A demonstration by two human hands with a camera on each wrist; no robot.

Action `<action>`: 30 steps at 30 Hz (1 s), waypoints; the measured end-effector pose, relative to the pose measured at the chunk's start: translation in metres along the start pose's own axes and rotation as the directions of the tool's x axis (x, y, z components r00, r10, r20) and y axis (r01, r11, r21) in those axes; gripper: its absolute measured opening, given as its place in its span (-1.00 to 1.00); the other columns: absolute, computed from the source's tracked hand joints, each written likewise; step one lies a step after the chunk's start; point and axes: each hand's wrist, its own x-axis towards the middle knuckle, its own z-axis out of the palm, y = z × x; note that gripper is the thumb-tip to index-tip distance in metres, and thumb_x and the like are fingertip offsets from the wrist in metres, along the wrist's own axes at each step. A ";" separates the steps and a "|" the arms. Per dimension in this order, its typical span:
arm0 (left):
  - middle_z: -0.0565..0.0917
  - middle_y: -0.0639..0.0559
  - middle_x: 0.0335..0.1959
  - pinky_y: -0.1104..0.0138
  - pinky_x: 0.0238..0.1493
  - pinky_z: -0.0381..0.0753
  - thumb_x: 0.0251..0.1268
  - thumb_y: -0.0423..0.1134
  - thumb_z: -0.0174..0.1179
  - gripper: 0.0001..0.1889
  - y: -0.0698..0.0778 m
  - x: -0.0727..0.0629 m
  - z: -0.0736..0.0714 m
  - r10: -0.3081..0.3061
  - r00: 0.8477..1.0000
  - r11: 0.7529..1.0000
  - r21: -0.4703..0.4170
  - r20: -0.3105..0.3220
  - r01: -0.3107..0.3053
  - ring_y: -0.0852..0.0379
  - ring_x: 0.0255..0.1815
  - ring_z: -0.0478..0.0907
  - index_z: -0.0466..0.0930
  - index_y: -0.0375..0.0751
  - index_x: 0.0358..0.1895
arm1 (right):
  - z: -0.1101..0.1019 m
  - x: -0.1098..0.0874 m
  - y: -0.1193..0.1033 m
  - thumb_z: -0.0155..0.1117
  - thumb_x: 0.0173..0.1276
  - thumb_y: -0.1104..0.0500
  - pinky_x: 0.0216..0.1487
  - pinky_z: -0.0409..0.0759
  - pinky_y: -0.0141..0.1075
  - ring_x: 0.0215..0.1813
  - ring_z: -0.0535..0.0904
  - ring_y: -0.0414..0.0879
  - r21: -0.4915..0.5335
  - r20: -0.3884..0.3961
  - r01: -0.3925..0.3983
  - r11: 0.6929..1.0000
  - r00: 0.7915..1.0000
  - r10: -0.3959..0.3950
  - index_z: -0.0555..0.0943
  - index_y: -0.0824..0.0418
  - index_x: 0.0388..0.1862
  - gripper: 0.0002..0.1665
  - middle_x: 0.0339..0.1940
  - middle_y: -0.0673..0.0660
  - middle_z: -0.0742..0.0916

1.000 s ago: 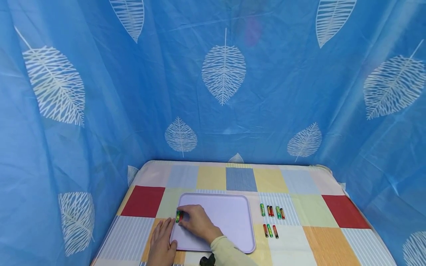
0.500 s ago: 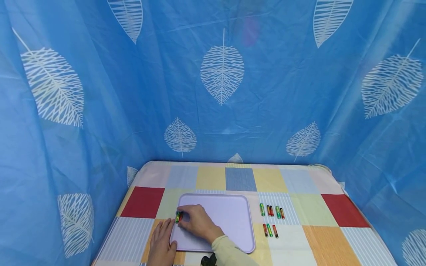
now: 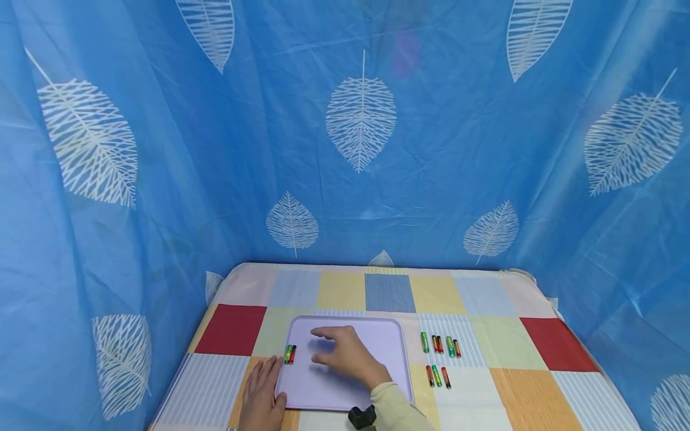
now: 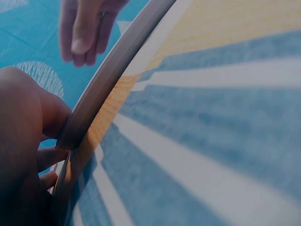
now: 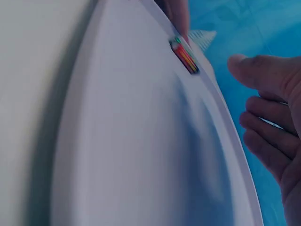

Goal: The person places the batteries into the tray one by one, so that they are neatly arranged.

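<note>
On the lilac tray (image 3: pixel 374 338), a green battery (image 3: pixel 288 354) and a red battery (image 3: pixel 293 355) lie side by side near the left rim. My right hand (image 3: pixel 347 357) hovers over the tray to the right of them, thumb and fingers apart, holding nothing. At the tray's near left corner rests my left hand (image 3: pixel 262 392), fingers stretched along the left side and thumb by the near edge. In the left wrist view its thumb touches the tray rim (image 4: pixel 108 70). The right wrist view shows the red battery (image 5: pixel 185 56) close to the rim, with the green one mostly hidden behind it.
Right of the tray, several green and red batteries lie on the patchwork cloth (image 3: pixel 517 383) in two loose rows, a far row (image 3: pixel 439 345) and a near row (image 3: pixel 437 376). A blue curtain (image 3: pixel 431 179) with white leaves encloses the table at the back and sides.
My right hand has let go of the red battery and moved up and to the right, fingers spread. Both batteries stay at the left rim. The left hand has not moved.
</note>
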 end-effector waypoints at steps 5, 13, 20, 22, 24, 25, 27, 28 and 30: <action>0.41 -0.42 0.61 -0.47 0.63 -0.05 0.24 -0.47 0.25 -0.24 0.000 -0.001 0.001 0.018 1.000 1.000 -0.012 -0.021 -0.018 -0.52 0.68 0.06 0.42 -0.37 0.59 | -0.019 -0.016 0.015 0.67 0.31 0.06 0.33 0.78 -0.15 0.29 0.79 -0.02 0.022 -0.007 -0.039 0.999 0.999 0.040 0.76 0.16 0.35 -0.37 0.28 0.00 0.83; 0.41 -0.42 0.60 -0.47 0.63 -0.05 0.24 -0.47 0.24 -0.25 -0.002 0.000 0.002 0.020 1.000 1.000 -0.008 -0.018 -0.020 -0.53 0.67 0.06 0.42 -0.38 0.59 | -0.050 -0.043 0.033 0.66 0.33 0.02 0.34 0.78 -0.01 0.31 0.79 0.12 0.042 -0.036 -0.093 0.995 0.995 0.094 0.73 0.18 0.39 -0.33 0.31 0.06 0.83; 0.38 -0.44 0.61 -0.48 0.61 -0.05 0.25 -0.44 0.25 -0.23 -0.002 0.001 0.001 0.003 1.000 1.000 -0.008 0.008 -0.003 -0.54 0.67 0.05 0.39 -0.38 0.60 | -0.071 -0.066 0.044 0.68 0.30 0.01 0.32 0.79 0.02 0.30 0.79 0.12 0.000 -0.053 -0.132 0.991 0.990 0.132 0.75 0.18 0.36 -0.33 0.28 0.07 0.84; 0.39 -0.43 0.61 -0.49 0.61 -0.04 0.25 -0.43 0.25 -0.24 -0.003 0.001 0.001 0.009 1.000 1.000 -0.008 0.006 -0.009 -0.54 0.66 0.06 0.39 -0.37 0.60 | -0.077 -0.072 0.044 0.70 0.28 0.03 0.31 0.79 0.01 0.29 0.80 0.13 -0.009 -0.059 -0.135 0.991 0.989 0.135 0.77 0.20 0.34 -0.33 0.26 0.08 0.85; 0.40 -0.45 0.59 -0.50 0.58 0.00 0.23 -0.44 0.25 -0.24 -0.003 0.001 0.000 0.022 1.000 1.000 -0.001 -0.001 -0.022 -0.56 0.65 0.09 0.41 -0.39 0.59 | -0.083 -0.078 0.045 0.71 0.27 0.02 0.32 0.79 0.00 0.29 0.80 0.13 -0.015 -0.059 -0.143 0.990 0.988 0.142 0.77 0.20 0.32 -0.33 0.26 0.08 0.85; 0.40 -0.44 0.60 -0.50 0.59 -0.02 0.24 -0.44 0.25 -0.24 -0.003 0.001 0.000 0.018 1.000 1.000 -0.005 0.001 -0.018 -0.54 0.66 0.07 0.40 -0.38 0.59 | -0.085 -0.081 0.046 0.71 0.27 0.02 0.32 0.79 0.01 0.29 0.80 0.14 -0.014 -0.060 -0.146 0.989 0.988 0.145 0.77 0.21 0.32 -0.33 0.26 0.09 0.85; 0.40 -0.44 0.60 -0.49 0.60 -0.04 0.24 -0.44 0.24 -0.24 -0.003 0.002 0.000 0.014 1.000 1.000 -0.005 0.006 -0.014 -0.54 0.66 0.06 0.40 -0.38 0.59 | -0.091 -0.086 0.048 0.70 0.28 0.01 0.33 0.77 0.04 0.30 0.80 0.16 -0.005 -0.062 -0.159 0.987 0.985 0.159 0.76 0.22 0.33 -0.32 0.27 0.09 0.84; 0.39 -0.44 0.60 -0.49 0.60 -0.04 0.24 -0.45 0.24 -0.24 -0.003 0.002 -0.001 0.011 1.000 1.000 -0.003 0.008 -0.011 -0.54 0.67 0.06 0.40 -0.39 0.59 | -0.094 -0.090 0.050 0.70 0.28 0.01 0.34 0.77 0.06 0.30 0.79 0.17 -0.002 -0.066 -0.165 0.986 0.984 0.164 0.76 0.23 0.34 -0.32 0.28 0.10 0.84; 0.38 -0.44 0.62 -0.48 0.62 -0.07 0.26 -0.45 0.23 -0.24 -0.002 0.003 -0.001 -0.002 1.000 1.000 -0.007 0.020 0.003 -0.53 0.68 0.04 0.39 -0.38 0.60 | -0.100 -0.097 0.053 0.69 0.30 0.00 0.32 0.77 0.09 0.29 0.79 0.18 -0.003 -0.080 -0.169 0.986 0.983 0.168 0.75 0.23 0.35 -0.31 0.29 0.11 0.84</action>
